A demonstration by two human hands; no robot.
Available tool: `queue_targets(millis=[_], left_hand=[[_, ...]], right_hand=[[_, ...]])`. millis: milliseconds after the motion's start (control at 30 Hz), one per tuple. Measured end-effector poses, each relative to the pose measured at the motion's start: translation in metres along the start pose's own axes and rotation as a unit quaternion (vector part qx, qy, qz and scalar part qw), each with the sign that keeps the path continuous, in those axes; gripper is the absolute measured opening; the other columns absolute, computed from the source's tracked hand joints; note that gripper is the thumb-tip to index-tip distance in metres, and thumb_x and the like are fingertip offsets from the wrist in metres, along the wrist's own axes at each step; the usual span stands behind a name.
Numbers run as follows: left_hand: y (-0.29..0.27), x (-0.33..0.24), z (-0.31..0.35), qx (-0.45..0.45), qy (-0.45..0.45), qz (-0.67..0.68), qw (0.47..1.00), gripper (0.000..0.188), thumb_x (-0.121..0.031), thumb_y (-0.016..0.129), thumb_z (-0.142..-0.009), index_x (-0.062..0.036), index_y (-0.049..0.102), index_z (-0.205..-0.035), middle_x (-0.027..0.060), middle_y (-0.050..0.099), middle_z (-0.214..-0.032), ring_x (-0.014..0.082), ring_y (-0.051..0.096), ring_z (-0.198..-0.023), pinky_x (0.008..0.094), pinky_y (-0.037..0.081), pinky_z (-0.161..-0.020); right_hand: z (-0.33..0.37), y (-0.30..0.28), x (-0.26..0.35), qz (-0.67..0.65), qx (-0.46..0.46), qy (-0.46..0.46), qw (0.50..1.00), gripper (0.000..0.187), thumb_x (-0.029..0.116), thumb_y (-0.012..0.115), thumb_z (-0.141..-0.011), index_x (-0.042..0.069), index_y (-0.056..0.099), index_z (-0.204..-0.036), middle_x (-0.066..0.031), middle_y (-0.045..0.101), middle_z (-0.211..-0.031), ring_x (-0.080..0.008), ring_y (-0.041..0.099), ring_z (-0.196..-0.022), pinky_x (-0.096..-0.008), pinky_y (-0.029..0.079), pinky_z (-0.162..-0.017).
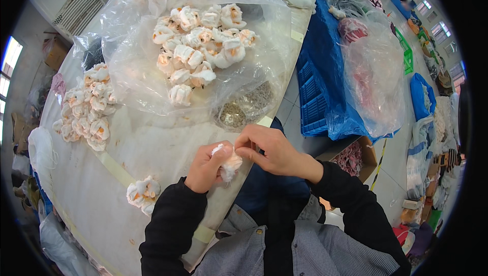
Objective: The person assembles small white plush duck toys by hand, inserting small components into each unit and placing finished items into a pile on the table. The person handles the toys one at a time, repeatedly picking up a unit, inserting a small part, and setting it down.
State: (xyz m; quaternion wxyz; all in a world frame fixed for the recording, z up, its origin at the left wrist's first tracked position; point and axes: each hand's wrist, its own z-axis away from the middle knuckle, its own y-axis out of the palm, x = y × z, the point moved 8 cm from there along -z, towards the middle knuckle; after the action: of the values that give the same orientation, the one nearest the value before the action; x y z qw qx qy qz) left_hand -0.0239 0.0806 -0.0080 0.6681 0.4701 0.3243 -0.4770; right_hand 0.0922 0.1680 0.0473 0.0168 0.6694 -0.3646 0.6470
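Observation:
My left hand (pixel 202 168) is closed around a small fluffy white and peach plush piece (pixel 232 166), near the table's edge. At the piece's upper right, the thumb and fingers of my right hand (pixel 272 149) are pinched together; what lies between them is too small to make out. A loose group of similar plush pieces (pixel 188 56) rests on a clear plastic bag ahead of me. Another cluster of plush pieces (pixel 84 110) is at the table's left. A few more pieces (pixel 144 193) lie beside my left forearm.
Just beyond my hands, a clear bag of small pale bits (pixel 234 113) sits on the pale table (pixel 147 146). To the right, a blue crate (pixel 311 98) holds blue sheeting and a clear plastic bag (pixel 373 80). Below it stands a cardboard box of pinkish material (pixel 351 159).

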Motion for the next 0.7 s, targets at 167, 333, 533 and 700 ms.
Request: queue_targets(millis=[167,333,533,700], left_hand=[[-0.010,-0.029,0.004,-0.093,0.103,-0.019,0.990,0.048,-0.038,0.054,-0.104,-0.0032,0.051,-0.137,0.0079,0.065,-0.103,0.0023,0.038,-0.054,0.0213,0.031,-0.048],[-0.005,-0.038,0.009,-0.116,0.215,-0.068,0.967,0.063,-0.012,0.072,-0.093,-0.0043,0.041,-0.146,0.0159,0.054,-0.135,0.0008,0.038,-0.056,0.0178,0.034,-0.053],[-0.025,-0.026,0.005,-0.193,0.159,-0.025,0.968,0.063,-0.003,0.067,-0.091,-0.0061,0.040,-0.149,0.0050,0.060,-0.119,0.0022,0.050,-0.064,0.0182,0.036,-0.052],[-0.017,-0.030,0.009,-0.128,0.158,0.033,0.978,0.062,-0.001,0.063,-0.094,-0.0065,0.039,-0.150,0.0061,0.061,-0.120,0.0017,0.049,-0.062,0.0175,0.035,-0.051]], right_hand=[[0.005,-0.023,-0.004,0.000,-0.116,0.007,0.993,0.012,0.014,0.070,-0.098,0.003,0.066,-0.102,-0.0103,0.067,-0.086,-0.0199,0.061,-0.066,-0.0309,0.049,-0.062],[0.003,-0.017,-0.010,-0.042,-0.154,0.107,0.981,0.017,0.017,0.070,-0.101,0.001,0.066,-0.101,-0.0057,0.070,-0.085,-0.0125,0.063,-0.073,-0.0274,0.051,-0.068],[0.003,-0.010,-0.012,-0.064,-0.188,0.101,0.975,0.019,0.019,0.070,-0.102,0.001,0.065,-0.101,-0.0023,0.067,-0.079,-0.0075,0.060,-0.068,-0.0245,0.047,-0.063],[-0.001,-0.007,-0.018,-0.105,-0.223,0.091,0.965,0.020,0.020,0.069,-0.103,0.001,0.063,-0.099,0.0000,0.065,-0.078,-0.0054,0.058,-0.069,-0.0228,0.045,-0.063]])
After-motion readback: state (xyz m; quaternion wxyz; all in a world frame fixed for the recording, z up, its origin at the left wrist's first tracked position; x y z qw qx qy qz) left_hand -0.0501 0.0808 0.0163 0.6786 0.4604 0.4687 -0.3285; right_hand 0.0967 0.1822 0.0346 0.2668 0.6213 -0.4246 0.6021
